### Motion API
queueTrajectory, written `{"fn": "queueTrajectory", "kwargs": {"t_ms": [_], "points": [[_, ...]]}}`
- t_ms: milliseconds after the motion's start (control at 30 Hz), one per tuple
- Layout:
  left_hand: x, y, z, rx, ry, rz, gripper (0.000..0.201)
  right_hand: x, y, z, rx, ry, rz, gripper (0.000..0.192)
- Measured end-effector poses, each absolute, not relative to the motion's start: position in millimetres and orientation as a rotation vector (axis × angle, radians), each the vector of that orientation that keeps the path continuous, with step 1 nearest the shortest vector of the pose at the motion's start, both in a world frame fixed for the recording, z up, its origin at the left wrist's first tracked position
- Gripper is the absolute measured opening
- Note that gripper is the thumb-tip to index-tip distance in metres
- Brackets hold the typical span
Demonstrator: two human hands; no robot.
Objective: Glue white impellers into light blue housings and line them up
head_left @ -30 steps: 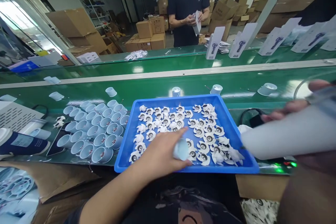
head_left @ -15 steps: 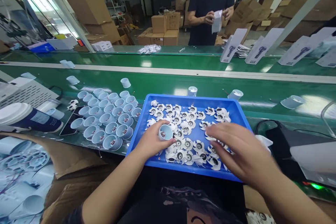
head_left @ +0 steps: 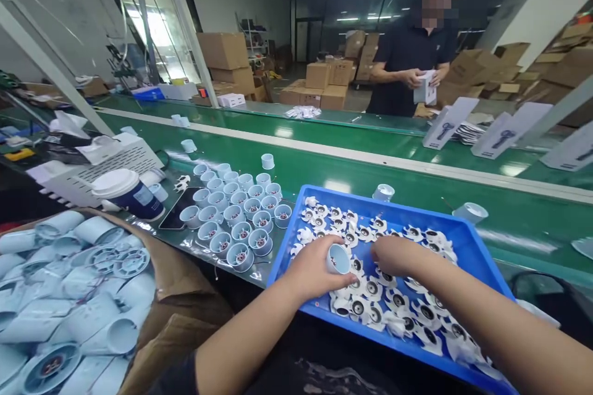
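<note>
My left hand (head_left: 315,268) is closed around a light blue plastic cup-shaped housing (head_left: 337,263), its open end facing me and small reddish parts inside. It is held just over a blue tray (head_left: 486,262) of white fan impellers (head_left: 357,307). Close by on the right, my right hand (head_left: 393,254) reaches down among the impellers with fingers curled together. The hand itself hides whatever its fingertips grip. Left of the tray, several similar blue housings (head_left: 233,215) stand in rows, many with wires and parts visible inside.
A cardboard box (head_left: 173,271) full of blue housings (head_left: 76,287) sits at left, near a lidded paper cup (head_left: 127,191). Behind the tray runs a green conveyor belt (head_left: 315,163) carrying a few housings. Across it, a person (head_left: 412,68) holds a white box (head_left: 425,87).
The view has swung left, so the scene sits farther right and lower. My right hand has moved closer to the left one and its fingers have curled down. The left still holds the housing.
</note>
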State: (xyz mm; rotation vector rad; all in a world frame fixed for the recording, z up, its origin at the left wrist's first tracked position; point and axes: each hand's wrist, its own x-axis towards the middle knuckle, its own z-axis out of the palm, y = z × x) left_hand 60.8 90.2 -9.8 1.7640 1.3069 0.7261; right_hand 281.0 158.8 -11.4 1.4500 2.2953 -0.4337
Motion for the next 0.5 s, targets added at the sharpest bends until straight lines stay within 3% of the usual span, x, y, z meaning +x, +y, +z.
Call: {"fn": "queueTrajectory", "kwargs": {"t_ms": [67, 333, 400, 500], "points": [[60.6, 89.6, -9.7, 1.784, 1.288, 0.710, 0.064, 296.2, 150.0, -9.9, 1.506, 2.306, -0.504, 0.005], [59.2, 88.3, -11.1, 1.897, 1.212, 0.745, 0.059, 315.5, 105.1, -22.0, 1.999, 2.382, -0.944, 0.019], [58.7, 86.3, -11.1, 1.866, 1.236, 0.799, 0.058, 311.7, 91.0, -18.5, 2.157, 2.400, -1.212, 0.024], [58.2, 78.5, -7.5, 1.828, 1.231, 0.888, 0.061, 302.8, 68.1, -3.1, 2.191, 2.335, -1.933, 0.045]]}}
